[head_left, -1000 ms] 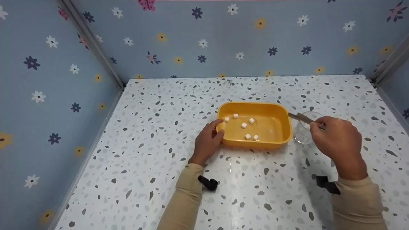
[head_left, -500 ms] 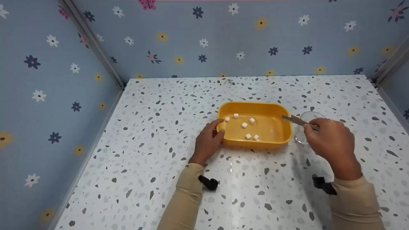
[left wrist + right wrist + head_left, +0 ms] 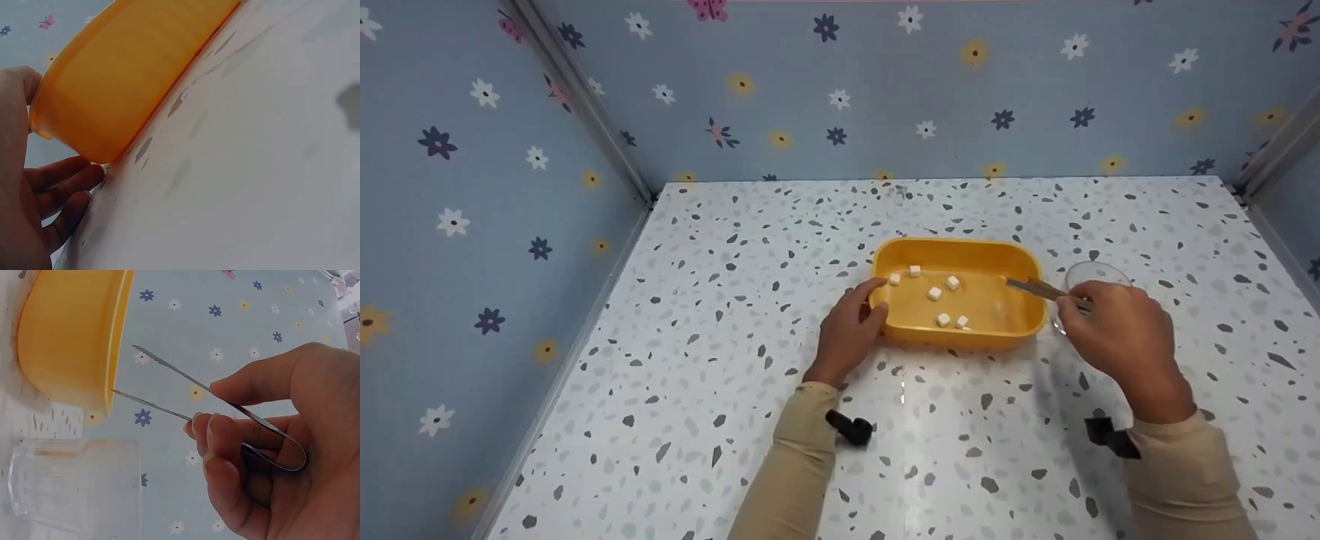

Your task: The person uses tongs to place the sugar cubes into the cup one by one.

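A yellow rectangular tub (image 3: pixel 960 339) sits on the table with several small white cubes (image 3: pixel 934 293) scattered on its floor, mostly toward the left. My left hand (image 3: pixel 849 334) grips the tub's left end at the rim; in the left wrist view the lower fingers (image 3: pixel 70 183) lie beside its outer wall. In my right hand (image 3: pixel 1125 341) is a pair of metal tongs (image 3: pixel 1039 288), pinched between thumb and fingers. Their toothed tips are spread apart with nothing between them, over the tub's right side. A clear glass (image 3: pixel 84 486) stands just right of the tub, partly hidden by my right hand in the head view.
The speckled white table (image 3: pixel 735 300) extends around the tub. Blue flower-patterned panels (image 3: pixel 885 90) rise behind it and at both sides. A black wrist mount (image 3: pixel 849 429) sticks out from the left sleeve, another (image 3: pixel 1112 438) from the right.
My right hand has moved left with the tongs, from above the glass to where their tips are over the tub. My left hand, the tub and the cubes have stayed in place.
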`<action>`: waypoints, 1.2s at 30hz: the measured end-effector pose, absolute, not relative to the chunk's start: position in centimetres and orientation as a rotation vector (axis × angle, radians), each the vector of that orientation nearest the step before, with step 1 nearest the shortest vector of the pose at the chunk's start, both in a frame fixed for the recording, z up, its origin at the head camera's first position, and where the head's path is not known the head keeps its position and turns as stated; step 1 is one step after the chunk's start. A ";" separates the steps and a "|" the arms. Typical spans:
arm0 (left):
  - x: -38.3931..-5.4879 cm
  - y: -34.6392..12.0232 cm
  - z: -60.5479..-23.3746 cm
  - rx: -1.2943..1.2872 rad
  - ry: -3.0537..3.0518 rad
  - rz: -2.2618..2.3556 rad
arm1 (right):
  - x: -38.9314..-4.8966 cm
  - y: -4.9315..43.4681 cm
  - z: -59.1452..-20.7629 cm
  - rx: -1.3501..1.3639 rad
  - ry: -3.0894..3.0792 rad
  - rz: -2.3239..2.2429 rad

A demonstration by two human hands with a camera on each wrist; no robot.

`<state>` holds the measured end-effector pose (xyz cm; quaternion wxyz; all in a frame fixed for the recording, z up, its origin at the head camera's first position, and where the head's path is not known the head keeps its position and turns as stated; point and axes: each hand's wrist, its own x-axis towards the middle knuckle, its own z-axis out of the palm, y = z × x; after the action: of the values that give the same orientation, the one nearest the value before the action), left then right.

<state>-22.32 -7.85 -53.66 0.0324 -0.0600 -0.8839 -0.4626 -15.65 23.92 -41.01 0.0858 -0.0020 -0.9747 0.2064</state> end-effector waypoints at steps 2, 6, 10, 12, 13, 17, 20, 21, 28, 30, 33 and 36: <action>-22.3 -7.9 -53.7 -0.187 -2.722 -1.422 | -15.7 23.7 -41.1 0.002 -2.905 0.616; -22.2 -8.0 -53.7 -0.177 -2.719 -1.433 | -15.8 23.2 -41.5 0.059 -2.879 0.622; -22.1 -8.1 -53.6 -0.168 -2.719 -1.441 | -15.8 22.8 -42.0 0.116 -2.871 0.626; -22.1 -8.2 -53.7 -0.164 -2.717 -1.443 | -15.9 22.6 -42.1 0.130 -2.884 0.626; -22.1 -8.2 -53.7 -0.163 -2.716 -1.444 | -15.9 22.5 -42.2 0.137 -2.891 0.625; -22.1 -8.1 -53.7 -0.166 -2.715 -1.433 | -16.0 22.1 -42.2 0.173 -2.892 0.594; -22.1 -8.1 -53.6 -0.180 -2.720 -1.417 | -15.9 21.9 -42.3 0.188 -2.885 0.575; -22.1 -8.1 -53.6 -0.185 -2.722 -1.414 | -15.8 21.8 -42.3 0.190 -2.888 0.577; -22.1 -8.0 -53.5 -0.198 -2.729 -1.422 | -15.8 21.3 -42.9 0.246 -2.878 0.562; -22.1 -8.0 -53.5 -0.194 -2.729 -1.418 | -15.8 21.1 -43.1 0.268 -2.873 0.546; -22.2 -8.0 -53.6 -0.194 -2.727 -1.417 | -15.9 20.9 -43.3 0.286 -2.872 0.532; -22.2 -7.9 -53.7 -0.200 -2.725 -1.420 | -15.9 20.8 -43.6 0.303 -2.871 0.522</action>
<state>-22.18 -7.94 -53.66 0.0310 -0.0648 -0.8845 -0.4609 -15.94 20.81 -43.63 0.1039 0.1027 -0.9733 0.1771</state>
